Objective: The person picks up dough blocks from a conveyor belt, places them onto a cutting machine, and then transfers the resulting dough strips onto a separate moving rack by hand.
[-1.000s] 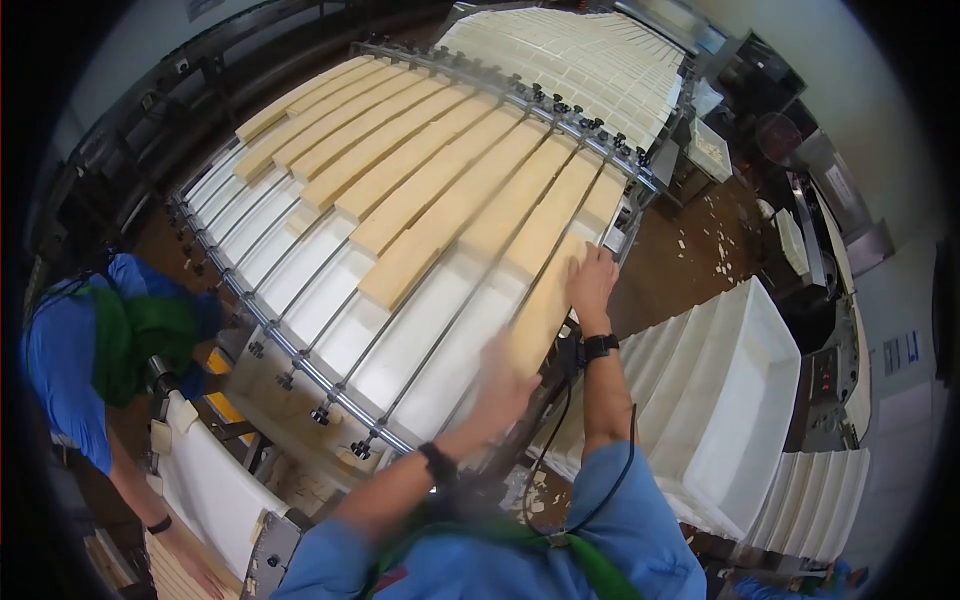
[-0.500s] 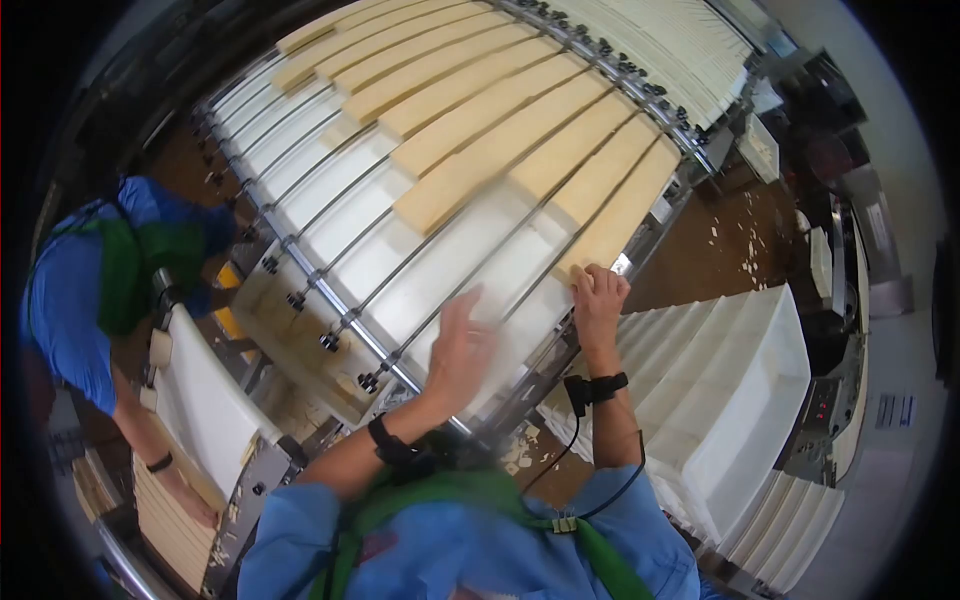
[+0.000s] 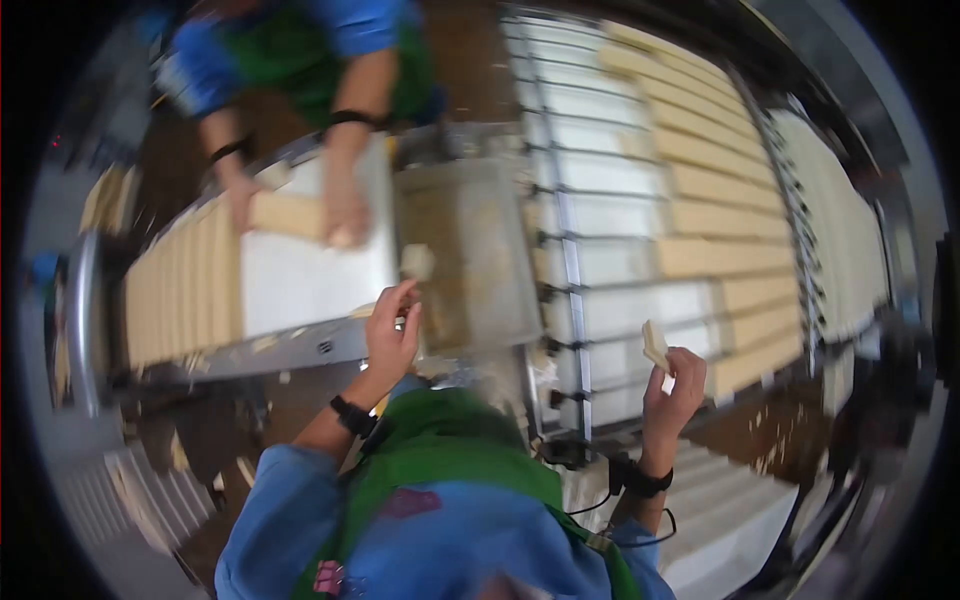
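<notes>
Nearby — past the hands (image 3: 393, 335) — a bin (image 3: 508, 250) separates conveyor (image 3: 300, 285) from table (image 3: 600, 260)

Conveyor (image 3: 290, 290) left; tray (image 3: 470, 225) between; blocks (image 3: 725, 220) on right-hand table (image 3: 605, 212)

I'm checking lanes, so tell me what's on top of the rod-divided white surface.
Long cream slabs lie on the white surface, alongside thin rods. Whatever is beneath the slabs is covered.

White railed bed (image 3: 605, 190): pale strips (image 3: 730, 220) in lanes. Belt (image 3: 305, 290), seemingly: pale slabs (image 3: 185, 290) in row.
</notes>
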Demonstrator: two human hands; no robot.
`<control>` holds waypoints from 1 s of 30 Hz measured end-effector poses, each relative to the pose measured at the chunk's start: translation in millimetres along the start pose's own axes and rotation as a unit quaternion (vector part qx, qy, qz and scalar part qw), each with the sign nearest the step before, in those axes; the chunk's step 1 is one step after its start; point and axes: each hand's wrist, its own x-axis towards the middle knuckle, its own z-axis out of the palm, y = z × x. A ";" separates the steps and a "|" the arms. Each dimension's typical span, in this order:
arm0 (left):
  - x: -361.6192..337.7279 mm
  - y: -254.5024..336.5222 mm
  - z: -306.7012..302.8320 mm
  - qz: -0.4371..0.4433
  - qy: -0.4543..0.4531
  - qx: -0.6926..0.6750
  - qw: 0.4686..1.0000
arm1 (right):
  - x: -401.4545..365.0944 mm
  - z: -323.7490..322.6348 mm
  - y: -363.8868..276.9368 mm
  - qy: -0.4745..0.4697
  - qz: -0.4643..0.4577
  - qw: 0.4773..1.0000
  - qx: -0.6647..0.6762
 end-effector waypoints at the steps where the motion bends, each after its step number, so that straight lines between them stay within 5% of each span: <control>1: -5.0 -14.3 -26.9 -0.062 0.022 0.021 0.998 | 14.5 23.8 -31.9 -0.018 -0.069 0.996 0.047; 4: -23.1 -72.3 -100.7 -0.104 0.185 0.170 0.962 | 45.0 108.2 -120.7 -0.105 -0.181 0.970 0.123; 7: -45.4 -126.7 -168.3 -0.233 0.277 0.274 0.891 | 57.0 207.3 -157.8 -0.296 -0.307 0.903 -0.058; 9: -58.3 -164.6 -211.2 -0.323 0.330 0.362 0.810 | 71.6 252.6 -217.3 -0.283 -0.323 0.903 0.024; 12: -48.2 -172.9 -261.0 -0.423 0.360 0.315 0.769 | 87.6 314.8 -323.0 -0.294 -0.332 0.884 0.147; 15: -47.7 -203.8 -293.8 -0.354 0.350 0.314 0.808 | 111.1 401.4 -439.9 -0.335 -0.361 0.829 0.264; 21: -26.1 -210.8 -329.7 -0.418 0.296 0.289 0.809 | 117.8 587.9 -610.5 -0.332 -0.386 0.820 0.262; 25: -23.1 -207.5 -329.7 -0.417 0.284 0.286 0.815 | 114.8 626.5 -655.8 -0.360 -0.367 0.852 0.100; 30: -14.5 -203.8 -329.9 -0.427 0.269 0.287 0.814 | 108.1 632.9 -674.9 -0.358 -0.325 0.873 0.056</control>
